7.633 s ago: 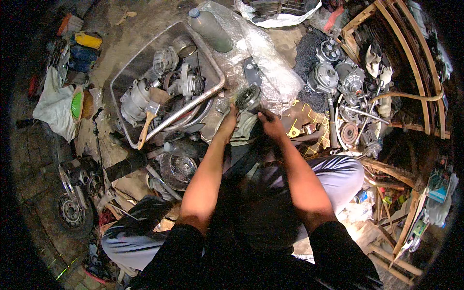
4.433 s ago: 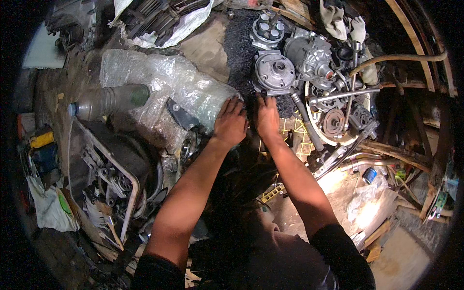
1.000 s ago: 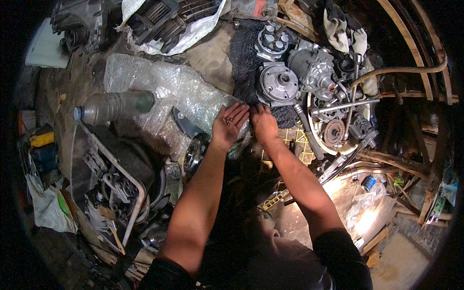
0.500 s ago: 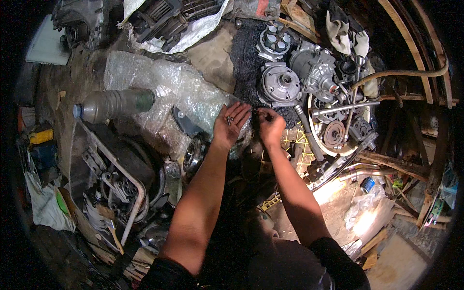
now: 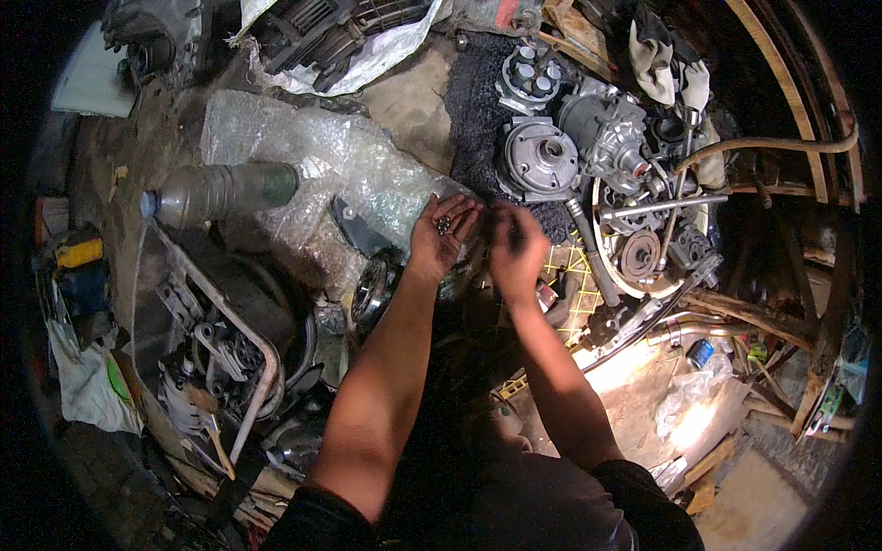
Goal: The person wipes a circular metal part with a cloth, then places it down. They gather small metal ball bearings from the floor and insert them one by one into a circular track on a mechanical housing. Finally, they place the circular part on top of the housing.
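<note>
My left hand (image 5: pixel 441 241) is palm up, with its fingers slightly cupped. Several small shiny metal pieces (image 5: pixel 444 225) rest in the palm, too small to name for sure. Close beside it on the right, my right hand (image 5: pixel 516 246) is curled and smeared by motion, so whatever its fingers hold is hidden. Just beyond that hand stands a round metal housing (image 5: pixel 542 158) with a hub at its centre. Left of my left wrist lie a ring-shaped metal part (image 5: pixel 375 286) and a dark flat plate (image 5: pixel 356 230).
Bubble wrap (image 5: pixel 303 151) covers the floor at left, with a plastic bottle (image 5: pixel 220 193) on it. A gearbox-like casting (image 5: pixel 606 138) and a round tub (image 5: pixel 602 262) of metal parts stand at right. A bin (image 5: pixel 138 303) of parts and a brush (image 5: pixel 219 441) are at lower left.
My right hand has turned, and its pinched fingers have become a blur near the left fingertips. The left hand stays palm up; the metal pieces show more plainly. The whole view has shifted slightly.
</note>
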`<state>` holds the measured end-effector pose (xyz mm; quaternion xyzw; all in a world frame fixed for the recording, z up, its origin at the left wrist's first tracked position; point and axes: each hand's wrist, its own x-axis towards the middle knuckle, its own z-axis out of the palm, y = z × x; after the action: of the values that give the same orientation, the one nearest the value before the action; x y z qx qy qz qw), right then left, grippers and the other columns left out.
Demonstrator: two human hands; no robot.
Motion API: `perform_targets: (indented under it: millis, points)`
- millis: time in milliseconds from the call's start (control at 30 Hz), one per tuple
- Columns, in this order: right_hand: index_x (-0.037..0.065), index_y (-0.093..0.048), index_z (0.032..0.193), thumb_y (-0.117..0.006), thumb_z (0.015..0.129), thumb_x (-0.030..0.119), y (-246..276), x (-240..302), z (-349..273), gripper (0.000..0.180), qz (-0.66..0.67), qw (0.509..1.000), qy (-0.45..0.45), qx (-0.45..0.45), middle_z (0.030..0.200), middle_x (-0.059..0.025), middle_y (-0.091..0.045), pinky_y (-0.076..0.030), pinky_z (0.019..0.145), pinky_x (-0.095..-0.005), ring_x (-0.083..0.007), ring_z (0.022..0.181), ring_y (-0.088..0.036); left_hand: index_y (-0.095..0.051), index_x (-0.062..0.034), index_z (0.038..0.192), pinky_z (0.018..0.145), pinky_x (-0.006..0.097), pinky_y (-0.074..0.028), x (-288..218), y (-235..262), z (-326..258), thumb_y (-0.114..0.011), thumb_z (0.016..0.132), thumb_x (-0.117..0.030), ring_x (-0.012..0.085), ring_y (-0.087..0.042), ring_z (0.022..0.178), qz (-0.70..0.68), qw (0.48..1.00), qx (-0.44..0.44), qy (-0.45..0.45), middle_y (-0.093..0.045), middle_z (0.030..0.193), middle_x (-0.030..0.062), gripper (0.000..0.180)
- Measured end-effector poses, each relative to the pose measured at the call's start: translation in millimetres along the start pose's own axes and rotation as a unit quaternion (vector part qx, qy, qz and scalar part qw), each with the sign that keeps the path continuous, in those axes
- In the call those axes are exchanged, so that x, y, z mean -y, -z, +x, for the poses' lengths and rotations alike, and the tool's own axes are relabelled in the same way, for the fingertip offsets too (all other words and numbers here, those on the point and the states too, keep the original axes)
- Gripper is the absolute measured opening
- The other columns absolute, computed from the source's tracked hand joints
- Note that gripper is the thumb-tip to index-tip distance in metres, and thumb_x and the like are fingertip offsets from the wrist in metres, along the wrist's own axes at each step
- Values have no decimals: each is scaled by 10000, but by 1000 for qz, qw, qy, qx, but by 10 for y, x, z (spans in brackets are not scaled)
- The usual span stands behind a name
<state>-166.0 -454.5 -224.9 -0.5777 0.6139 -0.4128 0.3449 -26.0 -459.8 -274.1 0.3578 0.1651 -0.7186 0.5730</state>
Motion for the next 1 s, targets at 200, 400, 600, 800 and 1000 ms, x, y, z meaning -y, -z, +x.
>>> perform_targets:
  millis: [200,400,600,800,1000]
  points:
    - [-35,-689,1026,-607,825,-15,279,-480,174,218,-157,986,57,-2,1012,-238,-689,-527,871,-420,-404,958,-669,-512,98,1195,1085,461,-478,32,-23,6,-413,1058,-303,381,-567,1188,-24,999,18,-37,-601,1166,240,435]
    - [-20,-672,1140,-534,859,66,46,-766,172,324,-199,970,67,125,1169,-254,-648,-500,953,-459,-433,1057,-632,-469,103,1268,1123,463,-432,-15,64,47,-376,1062,-322,394,-507,1281,-19,998,53,-35,-550,1290,270,482]
    - [9,-589,1266,-557,866,97,-10,-908,288,411,-339,894,107,271,1446,-302,-426,-493,983,-471,-444,1190,-565,-387,82,1390,1168,460,-368,-20,73,38,-356,1063,-340,394,-463,1331,-10,996,84,-24,-507,1366,257,535]
    - [28,-705,1007,-580,887,124,-59,-510,418,198,-417,844,149,304,1395,-195,-504,-548,925,-452,-403,1248,-535,-438,87,1354,1161,457,-381,-28,-30,-25,-348,1068,-334,383,-473,1327,-8,999,43,-23,-520,1361,259,517]
    - [18,-710,922,-585,871,97,-85,-272,481,157,-404,866,76,286,1233,-178,-601,-575,877,-429,-366,1129,-614,-470,92,1325,1144,458,-408,-33,-20,-7,-331,1074,-330,382,-506,1299,-13,999,41,-21,-540,1341,268,511]
